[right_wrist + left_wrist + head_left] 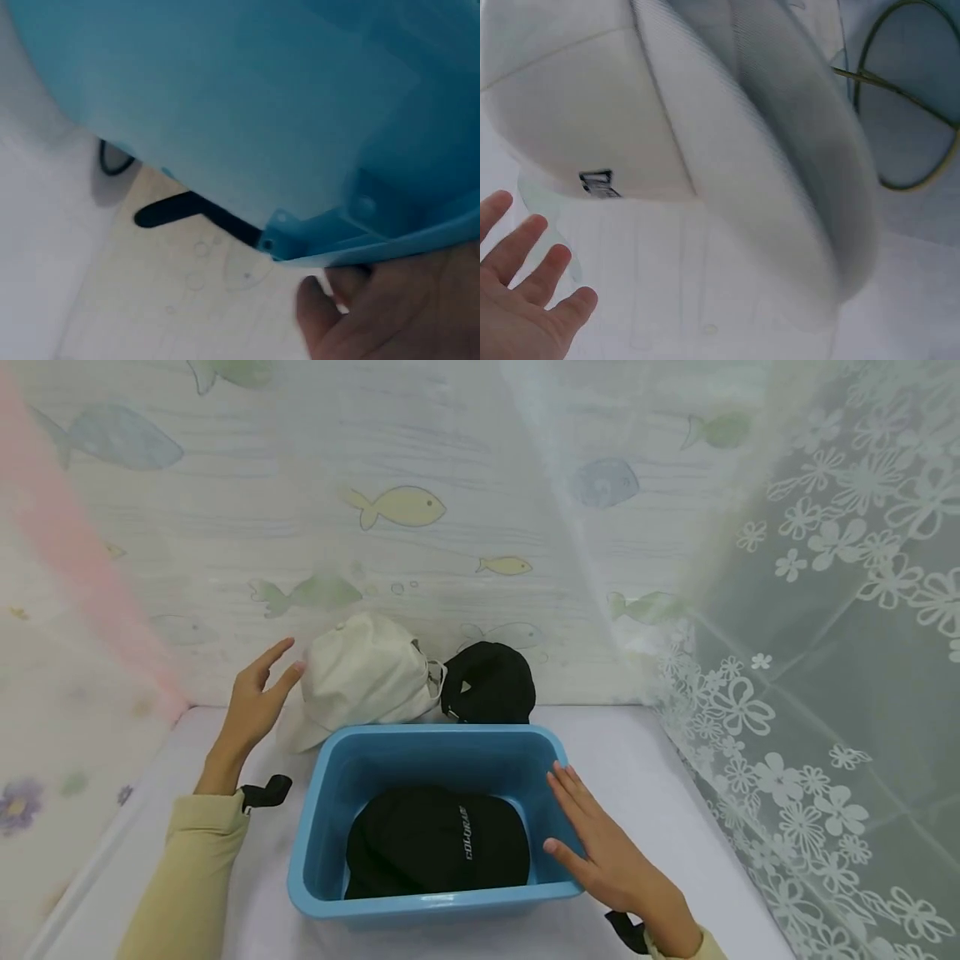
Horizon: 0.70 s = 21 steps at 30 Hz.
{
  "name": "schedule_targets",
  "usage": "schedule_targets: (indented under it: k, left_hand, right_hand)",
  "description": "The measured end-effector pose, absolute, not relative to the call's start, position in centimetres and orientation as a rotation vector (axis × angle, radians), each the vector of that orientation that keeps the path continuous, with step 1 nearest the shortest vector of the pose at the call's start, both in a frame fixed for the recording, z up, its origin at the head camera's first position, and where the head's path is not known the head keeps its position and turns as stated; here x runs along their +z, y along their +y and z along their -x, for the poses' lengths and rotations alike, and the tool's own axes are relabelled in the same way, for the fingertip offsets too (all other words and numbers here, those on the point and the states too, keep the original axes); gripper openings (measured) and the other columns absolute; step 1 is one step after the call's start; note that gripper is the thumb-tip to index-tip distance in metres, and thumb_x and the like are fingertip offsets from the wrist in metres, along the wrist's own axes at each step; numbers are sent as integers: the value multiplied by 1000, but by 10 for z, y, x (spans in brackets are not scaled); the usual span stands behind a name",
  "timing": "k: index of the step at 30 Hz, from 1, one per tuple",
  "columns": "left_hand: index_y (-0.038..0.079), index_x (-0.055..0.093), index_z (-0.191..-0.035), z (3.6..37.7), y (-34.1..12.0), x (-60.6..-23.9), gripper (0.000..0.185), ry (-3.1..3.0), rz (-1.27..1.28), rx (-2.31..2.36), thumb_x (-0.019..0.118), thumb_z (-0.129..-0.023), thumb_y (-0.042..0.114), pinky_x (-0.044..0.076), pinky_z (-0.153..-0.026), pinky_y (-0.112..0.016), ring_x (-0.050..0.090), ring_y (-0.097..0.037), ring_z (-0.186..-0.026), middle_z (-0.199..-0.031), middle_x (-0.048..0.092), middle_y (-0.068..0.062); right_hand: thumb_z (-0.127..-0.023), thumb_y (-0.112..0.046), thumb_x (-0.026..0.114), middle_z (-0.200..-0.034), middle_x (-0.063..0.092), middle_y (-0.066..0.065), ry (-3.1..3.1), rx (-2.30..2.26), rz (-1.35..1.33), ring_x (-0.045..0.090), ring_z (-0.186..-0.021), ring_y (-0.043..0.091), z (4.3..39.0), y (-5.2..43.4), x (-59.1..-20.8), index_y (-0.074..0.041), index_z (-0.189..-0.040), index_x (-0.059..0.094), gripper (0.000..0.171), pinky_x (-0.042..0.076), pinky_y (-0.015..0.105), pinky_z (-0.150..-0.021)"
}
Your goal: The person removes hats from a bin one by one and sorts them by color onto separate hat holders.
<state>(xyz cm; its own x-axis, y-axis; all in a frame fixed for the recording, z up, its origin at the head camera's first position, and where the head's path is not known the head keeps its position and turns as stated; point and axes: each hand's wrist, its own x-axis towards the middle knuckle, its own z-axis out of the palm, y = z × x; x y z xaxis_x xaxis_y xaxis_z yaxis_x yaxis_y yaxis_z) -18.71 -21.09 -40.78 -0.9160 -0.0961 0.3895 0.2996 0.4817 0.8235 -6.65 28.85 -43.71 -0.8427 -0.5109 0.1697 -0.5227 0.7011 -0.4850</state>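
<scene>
- The left hand (251, 710) is held with straight, spread fingers at the side of the white cap (360, 681), its fingertips touching or just short of the crown; nothing is grasped.
- The right hand (607, 852) is laid flat, fingers straight, against the right rim of the blue bin (315, 827), which stands on the white counter (645, 777); the grip is released there too.
- A black cap (435, 852) with white lettering is seen lying inside the bin; a second black cap (491, 681) rests behind the bin, beside the white cap, against the fish-patterned wall (397, 510).
- The white cap is best taken by the crown or brim with a full pinch, while the bin is steadied by the flat right hand so that it is not pushed along the counter.
- In the left wrist view the white cap's brim is blurred; contact cannot be confirmed.
- In the right wrist view only the bin's underside and part of the hand are shown; the dark strap there cannot be identified.
</scene>
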Motion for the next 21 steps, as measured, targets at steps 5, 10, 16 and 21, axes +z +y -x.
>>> schedule_targets:
  k: [5,10,16,21]
  left_hand:
    - [-2,40,-154,168,-222,-423,57,-2353,27,-1438,46,-109,34,24,-118,-66,30,-46,-148,-158,37,-26]
    - [-6,33,-155,152,-228,-442,65,-2434,-274,-1577,38,-110,40,37,-112,-61,39,-48,-142,-155,39,-31]
    - [-4,8,-161,142,-235,-457,75,-2242,-451,-2170,35,-110,44,55,-99,-31,43,-35,-141,-163,22,-30]
    - [7,9,-163,132,-242,-461,71,-1850,-536,-2543,42,-109,41,57,-94,-29,61,-12,-114,-163,20,-27]
  right_hand:
    - [-102,-56,51,-170,14,12,-3099,722,-983,11,-157,36,76,289,-402,-7,-163,19,85,18,61,-123]
    - [-100,-59,54,-168,23,10,-3124,656,-1249,13,-157,35,97,268,-352,-7,-162,26,85,16,60,-124]
    - [-102,-34,63,-156,47,5,-2790,952,-1526,46,-141,25,150,209,-314,-10,-154,43,60,40,49,-116]
    - [-105,-17,57,-148,53,16,-2645,1327,-1507,58,-126,29,200,163,-316,-4,-153,43,51,50,45,-106]
